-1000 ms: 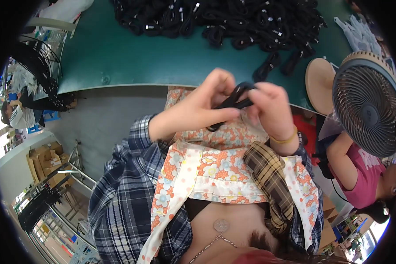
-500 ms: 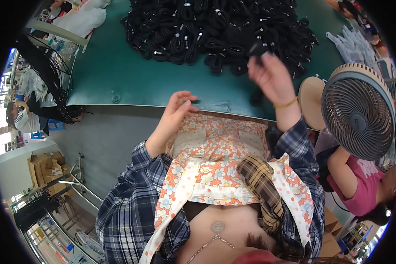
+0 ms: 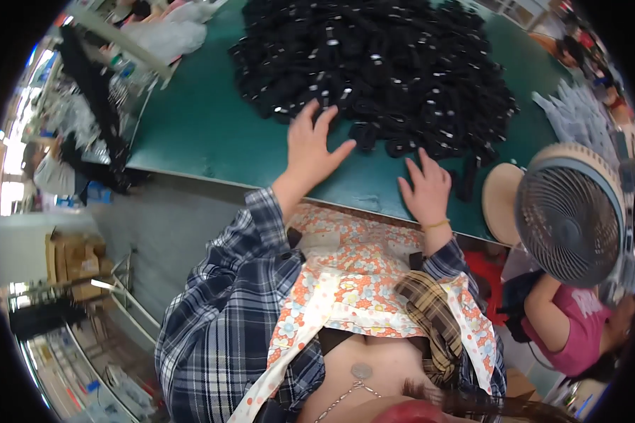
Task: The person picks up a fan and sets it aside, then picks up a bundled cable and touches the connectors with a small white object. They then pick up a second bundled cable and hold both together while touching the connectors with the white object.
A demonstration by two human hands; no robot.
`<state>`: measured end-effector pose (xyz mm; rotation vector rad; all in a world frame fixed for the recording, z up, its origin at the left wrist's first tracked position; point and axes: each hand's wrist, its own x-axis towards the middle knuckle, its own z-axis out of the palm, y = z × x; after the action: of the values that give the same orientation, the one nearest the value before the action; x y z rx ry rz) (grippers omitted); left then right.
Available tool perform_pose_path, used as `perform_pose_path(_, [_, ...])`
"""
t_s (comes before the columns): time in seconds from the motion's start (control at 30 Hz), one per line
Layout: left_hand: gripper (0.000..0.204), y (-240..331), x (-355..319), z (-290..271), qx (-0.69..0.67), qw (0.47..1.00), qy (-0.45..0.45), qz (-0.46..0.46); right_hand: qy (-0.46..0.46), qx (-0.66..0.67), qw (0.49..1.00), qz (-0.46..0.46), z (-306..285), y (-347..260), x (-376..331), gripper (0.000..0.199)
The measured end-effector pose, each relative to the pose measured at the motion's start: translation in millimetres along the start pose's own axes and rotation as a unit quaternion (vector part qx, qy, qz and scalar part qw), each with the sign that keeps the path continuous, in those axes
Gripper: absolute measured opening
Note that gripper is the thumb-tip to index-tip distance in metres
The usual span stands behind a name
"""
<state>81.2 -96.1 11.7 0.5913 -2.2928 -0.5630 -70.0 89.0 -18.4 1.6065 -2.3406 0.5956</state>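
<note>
- The person wears a loose plaid shirt point(image 3: 215, 345), dark navy with white and pale lines; its long sleeves point(image 3: 264, 210) have the same pattern.
- Over the shirt there is a floral apron point(image 3: 367, 292), orange with white, bluish and yellow flowers.
- The apron has wide white straps point(image 3: 298, 338) with orange dots.
- On the right side of the chest lies a yellow-and-brown plaid cloth point(image 3: 436, 319).
- A black undergarment point(image 3: 331, 340) shows at the neckline.
- A silvery necklace point(image 3: 339, 401) carries a round pendant point(image 3: 361, 370).
- The right hand point(image 3: 428, 189) has a thin yellow wristband point(image 3: 437, 224).
</note>
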Motion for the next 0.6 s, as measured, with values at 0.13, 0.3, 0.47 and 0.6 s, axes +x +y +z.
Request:
perform_pose_path(0.13, [0.06, -15, 39, 30, 0.296, 0.954, -0.009, -0.039, -0.008, -0.011, 1.0, 0.009, -1, -4, 6, 0.043])
perform_pose_path(0.3, [0.06, -29, 27, 48, 0.303, 0.952, 0.026, -0.029, 0.022, -0.002, 0.999, 0.024, 5, 3, -1, 0.039])
perform_pose_path(0.47, [0.058, -33, 6, 40, 0.26, 0.964, -0.056, 0.011, 0.038, 0.028, 0.998, 0.032, 8, 5, -4, 0.033])
perform_pose_path(0.6, [0.057, -37, 8, 22, 0.197, 0.978, -0.056, 0.034, 0.046, 0.043, 0.997, 0.036, 10, 5, -6, 0.03])
